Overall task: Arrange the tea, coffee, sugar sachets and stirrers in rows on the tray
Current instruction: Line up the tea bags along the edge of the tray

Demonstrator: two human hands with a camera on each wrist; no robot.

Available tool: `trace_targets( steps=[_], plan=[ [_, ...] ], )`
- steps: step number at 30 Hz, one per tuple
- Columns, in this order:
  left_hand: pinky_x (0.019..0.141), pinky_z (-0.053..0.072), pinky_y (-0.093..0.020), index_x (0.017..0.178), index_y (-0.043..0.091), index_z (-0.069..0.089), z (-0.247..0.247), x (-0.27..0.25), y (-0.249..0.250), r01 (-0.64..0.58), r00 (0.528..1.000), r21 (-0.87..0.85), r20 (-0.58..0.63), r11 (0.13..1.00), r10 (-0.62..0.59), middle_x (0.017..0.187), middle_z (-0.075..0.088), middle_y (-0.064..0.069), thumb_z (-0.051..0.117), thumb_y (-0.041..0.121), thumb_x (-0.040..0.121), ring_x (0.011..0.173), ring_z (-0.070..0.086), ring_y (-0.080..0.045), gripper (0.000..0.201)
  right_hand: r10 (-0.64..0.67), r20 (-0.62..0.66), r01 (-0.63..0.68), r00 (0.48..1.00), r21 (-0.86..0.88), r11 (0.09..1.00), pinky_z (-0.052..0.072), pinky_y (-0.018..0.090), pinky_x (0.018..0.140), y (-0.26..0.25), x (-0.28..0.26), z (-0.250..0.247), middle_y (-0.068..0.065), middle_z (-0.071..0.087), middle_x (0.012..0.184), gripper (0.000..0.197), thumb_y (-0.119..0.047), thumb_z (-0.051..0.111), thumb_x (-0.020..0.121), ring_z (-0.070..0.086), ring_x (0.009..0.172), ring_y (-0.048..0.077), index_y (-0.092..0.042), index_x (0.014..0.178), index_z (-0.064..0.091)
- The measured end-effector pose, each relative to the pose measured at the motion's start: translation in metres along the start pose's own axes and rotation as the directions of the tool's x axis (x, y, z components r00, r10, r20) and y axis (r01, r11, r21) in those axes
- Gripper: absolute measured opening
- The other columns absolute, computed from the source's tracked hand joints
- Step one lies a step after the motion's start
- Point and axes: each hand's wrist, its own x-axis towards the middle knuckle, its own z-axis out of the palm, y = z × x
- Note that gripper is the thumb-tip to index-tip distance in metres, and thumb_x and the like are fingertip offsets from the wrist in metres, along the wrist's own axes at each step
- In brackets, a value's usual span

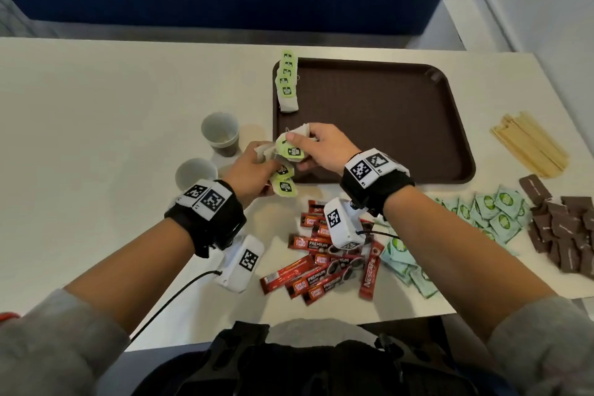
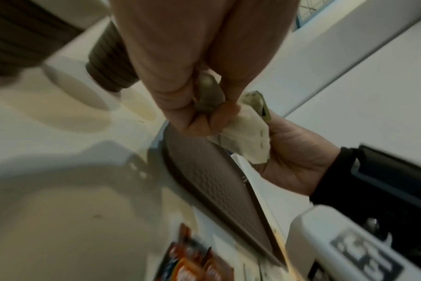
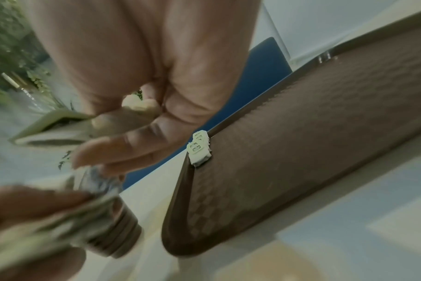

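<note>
**Separating one tea bag from the bunch**

Head view: left hand clutched a bunch of tea bags over the tray near corner; right hand pinched one tea bag. Best to free its string first, then lay it below the started row. Coffee sticks on the bench read "PREMIUM", "NESCAFE".

Left wrist: fingers curled on bags.

Right wrist: blurred; tags unreadable.
</note>
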Motion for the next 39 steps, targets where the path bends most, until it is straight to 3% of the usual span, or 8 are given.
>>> trace_targets(
  steps=[4,8,11,19,23,26,29,39],
  plan=[
    [0.051,0.044,-0.023,0.106,0.017,0.063,0.019,0.023,0.021,-0.002,0.999,-0.057,0.04,0.998,0.004,0.079,0.061,-0.009,0.041,0.009,0.098,0.063,0.057,-0.014,0.024,-0.01,-0.006,0.01,1.0,-0.074,0.997,0.057,0.027,0.055,0.004,0.014,-0.017,0.001,0.067,0.075,0.027,-0.033,0.059,0.091,0.065,0.057,0.016,-0.007,0.098,0.061],
    [0.063,0.051,-0.029,0.114,0.018,0.061,0.036,0.042,0.031,0.06,0.995,-0.21,-0.063,0.976,-0.075,0.087,0.065,-0.008,0.046,0.015,0.095,0.072,0.062,-0.018,0.024,-0.04,-0.032,0.028,0.999,-0.296,0.955,0.043,0.021,0.049,0.005,0.025,-0.032,-0.003,0.059,0.059,0.031,-0.045,0.049,0.094,0.053,0.041,0.009,-0.02,0.076,0.053],
    [0.078,0.053,-0.041,0.105,0.014,0.062,0.044,0.051,0.039,0.109,0.986,-0.336,-0.084,0.936,-0.145,0.088,0.064,-0.012,0.041,0.017,0.095,0.08,0.063,-0.026,0.023,-0.055,-0.017,0.043,0.998,-0.393,0.919,0.036,0.021,0.049,0.002,0.032,-0.037,-0.006,0.051,0.061,0.035,-0.046,0.041,0.097,0.049,0.05,0.009,-0.025,0.069,0.044],
    [0.044,0.047,-0.017,0.098,0.017,0.057,0.041,0.07,0.049,0.036,0.988,-0.226,-0.141,0.974,-0.069,0.079,0.059,-0.003,0.052,0.022,0.096,0.067,0.059,-0.01,0.007,-0.065,0.062,0.083,0.996,-0.375,0.923,0.038,0.028,0.076,-0.005,0.052,-0.036,0.01,0.061,0.1,0.031,-0.031,0.034,0.102,0.055,0.093,0.021,-0.008,0.101,0.055],
    [0.045,0.049,-0.019,0.108,0.014,0.049,0.031,0.078,0.053,0.006,0.984,-0.217,-0.173,0.976,-0.044,0.085,0.06,-0.005,0.056,0.015,0.094,0.062,0.061,-0.009,0.016,-0.071,0.11,0.094,0.991,-0.222,0.97,0.047,0.025,0.081,-0.006,0.057,-0.043,0.003,0.062,0.1,0.028,-0.027,0.04,0.1,0.059,0.091,0.013,-0.008,0.11,0.058],
    [0.046,0.051,-0.021,0.11,0.013,0.049,0.025,0.083,0.054,0.004,0.981,-0.232,-0.187,0.973,-0.049,0.088,0.061,-0.005,0.056,0.013,0.093,0.062,0.064,-0.009,0.019,-0.08,0.132,0.099,0.988,-0.147,0.984,0.045,0.011,0.064,-0.007,0.06,-0.046,-0.006,0.064,0.092,0.024,-0.027,0.045,0.099,0.059,0.078,0.003,-0.013,0.114,0.057],
    [0.045,0.05,-0.022,0.11,0.013,0.049,0.017,0.089,0.056,-0.007,0.966,-0.242,-0.252,0.97,-0.055,0.087,0.062,-0.006,0.055,0.013,0.093,0.062,0.063,-0.011,0.018,-0.085,0.149,0.097,0.985,-0.075,0.992,0.047,0.017,0.058,-0.009,0.064,-0.046,-0.001,0.067,0.093,0.027,-0.023,0.056,0.093,0.061,0.075,0.01,-0.014,0.119,0.058],
    [0.048,0.049,-0.024,0.097,0.019,0.051,-0.007,0.103,0.059,-0.063,0.918,-0.245,-0.394,0.967,-0.04,0.08,0.06,-0.005,0.054,0.012,0.09,0.059,0.06,-0.015,0.01,-0.019,0.206,0.026,0.978,-0.029,0.999,0.055,0.019,0.074,-0.014,0.072,-0.06,0.002,0.066,0.091,0.027,0.001,0.069,0.08,0.065,0.079,0.01,-0.005,0.106,0.065]
  ],
)
